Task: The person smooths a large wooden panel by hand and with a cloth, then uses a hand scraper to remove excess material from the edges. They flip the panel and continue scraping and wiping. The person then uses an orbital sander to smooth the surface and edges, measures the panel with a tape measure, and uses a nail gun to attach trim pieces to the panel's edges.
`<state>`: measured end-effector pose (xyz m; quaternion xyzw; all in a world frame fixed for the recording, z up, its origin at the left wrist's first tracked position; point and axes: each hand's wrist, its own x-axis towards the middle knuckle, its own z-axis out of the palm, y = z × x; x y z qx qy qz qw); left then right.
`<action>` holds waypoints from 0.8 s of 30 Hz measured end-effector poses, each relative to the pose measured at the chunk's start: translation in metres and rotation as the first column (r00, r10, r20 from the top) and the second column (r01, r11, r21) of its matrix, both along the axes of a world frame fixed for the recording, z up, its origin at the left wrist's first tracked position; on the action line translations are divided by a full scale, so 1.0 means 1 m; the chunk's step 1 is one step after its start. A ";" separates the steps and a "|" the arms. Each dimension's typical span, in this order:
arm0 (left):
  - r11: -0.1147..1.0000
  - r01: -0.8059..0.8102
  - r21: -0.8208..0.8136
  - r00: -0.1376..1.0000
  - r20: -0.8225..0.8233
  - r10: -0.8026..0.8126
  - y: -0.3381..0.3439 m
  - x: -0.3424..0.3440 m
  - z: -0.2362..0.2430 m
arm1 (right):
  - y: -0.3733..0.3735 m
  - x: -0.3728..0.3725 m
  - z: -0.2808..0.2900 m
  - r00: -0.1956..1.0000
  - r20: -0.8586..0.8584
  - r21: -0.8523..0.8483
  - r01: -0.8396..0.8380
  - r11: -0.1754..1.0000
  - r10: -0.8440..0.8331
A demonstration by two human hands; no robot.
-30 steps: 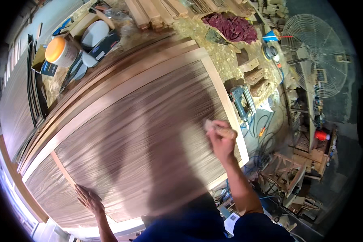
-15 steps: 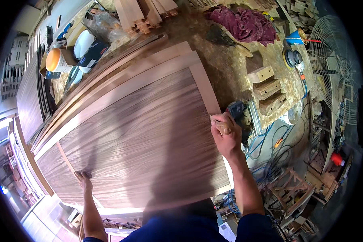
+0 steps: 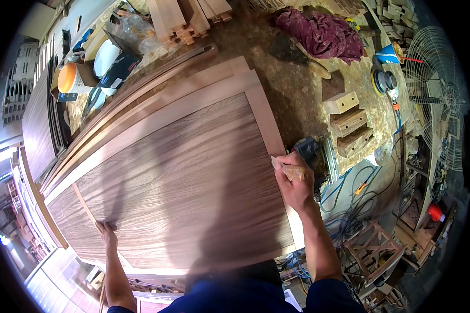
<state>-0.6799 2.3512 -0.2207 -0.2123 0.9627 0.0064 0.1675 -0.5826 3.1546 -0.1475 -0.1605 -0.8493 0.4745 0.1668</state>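
Observation:
A large wooden panel point(image 3: 193, 172) with dark streaked grain and a paler wooden frame point(image 3: 269, 122) lies in front of me. My right hand point(image 3: 296, 182) is closed round a short wooden-handled tool point(image 3: 295, 172), its thin pale tip against the frame's right side, by the joint with the grained panel. The exact kind of tool does not show. Farther left, my left hand point(image 3: 107, 233) rests on the panel with its fingers stretched out, at a narrow pale strip point(image 3: 84, 203) that crosses it.
Beyond the panel, a workbench point(image 3: 277, 99) holds drilled wood blocks point(image 3: 352, 122), a disc sander point(image 3: 384, 81), a maroon cloth point(image 3: 324, 34) and stacked boards point(image 3: 169, 21). A dark power tool point(image 3: 307, 148) sits beside my right hand. Hoses point(image 3: 344, 208) and a wire-caged fan point(image 3: 436, 94) are at right.
My right hand has slid slightly nearer to me along the frame's right side with the tool in it. My left hand stays at the pale strip.

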 end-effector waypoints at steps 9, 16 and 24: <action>0.999 -0.029 0.036 1.000 0.003 0.029 0.010 0.000 -0.002 | -0.006 0.005 -0.001 0.998 -0.038 0.126 -0.044 0.991 0.049; 0.999 0.029 0.033 0.998 -0.065 -0.027 0.020 0.002 -0.004 | -0.022 0.018 0.015 0.999 -0.042 0.076 0.030 0.997 -0.027; 0.856 -0.287 0.431 0.915 -0.139 0.378 0.027 0.017 0.001 | -0.123 0.026 0.028 0.991 0.072 -0.045 -0.108 0.993 0.111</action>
